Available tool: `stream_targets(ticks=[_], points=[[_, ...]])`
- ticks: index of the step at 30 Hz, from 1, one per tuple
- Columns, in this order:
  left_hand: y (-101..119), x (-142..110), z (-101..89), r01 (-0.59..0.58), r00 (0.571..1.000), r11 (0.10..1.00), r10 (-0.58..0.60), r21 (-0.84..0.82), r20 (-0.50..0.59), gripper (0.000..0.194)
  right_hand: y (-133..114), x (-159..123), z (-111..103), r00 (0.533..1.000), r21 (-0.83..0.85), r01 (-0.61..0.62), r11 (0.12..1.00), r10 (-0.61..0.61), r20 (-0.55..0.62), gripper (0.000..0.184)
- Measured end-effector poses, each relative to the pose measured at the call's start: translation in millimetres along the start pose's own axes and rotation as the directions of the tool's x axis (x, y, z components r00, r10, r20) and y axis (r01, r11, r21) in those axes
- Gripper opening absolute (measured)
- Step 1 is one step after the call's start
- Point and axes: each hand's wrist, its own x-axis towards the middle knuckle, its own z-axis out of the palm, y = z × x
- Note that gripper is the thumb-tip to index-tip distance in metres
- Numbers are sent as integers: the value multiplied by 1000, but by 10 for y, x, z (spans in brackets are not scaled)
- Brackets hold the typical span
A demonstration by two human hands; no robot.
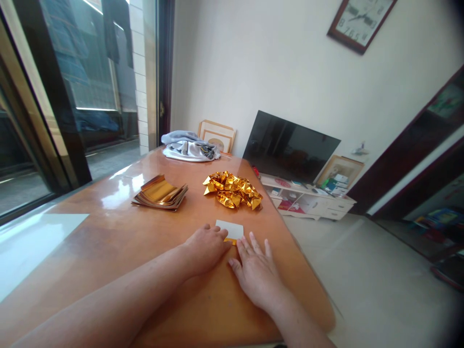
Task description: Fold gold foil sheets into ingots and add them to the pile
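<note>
A small sheet of foil paper [230, 229] lies on the wooden table, its pale side up, with a gold strip folded over along the near edge. My left hand [208, 246] is at the sheet's left side, fingers bent and pressed together on its near left corner, the thumb by the gold fold. Fingers spread, my right hand [257, 270] rests palm down, its fingertips by the sheet's right near corner. Beyond the hands are a pile of folded gold foil pieces [234, 190] and, to the left, a stack of gold foil sheets [160, 193].
The glossy table [174, 304] has a rounded edge on the right. Bundled light cloth [190, 146] lies at its far end. Past it stand a television [290, 147] and a low white cabinet [311, 205]. Glass sliding doors [90, 72] are on the left.
</note>
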Motion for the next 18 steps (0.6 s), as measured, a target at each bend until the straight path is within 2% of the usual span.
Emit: stream_targets(ticks=[4,9,15,18], points=[[-63,-56,-75,52,999,999,-52,-2,13,24,6,-1,-23,1000,-9,-4,1000,5,25,67],[-155,-114,-195,162,986,986,-161,-23,40,35,-1,-5,-36,999,-6,-18,1000,18,39,69],[-189,-130,-250,233,972,971,-231,-54,48,30,-11,-8,-59,998,8,-26,1000,25,59,73],[-234,-159,-279,233,971,970,-230,-67,58,25,-14,-12,-58,998,14,-29,999,28,61,74]])
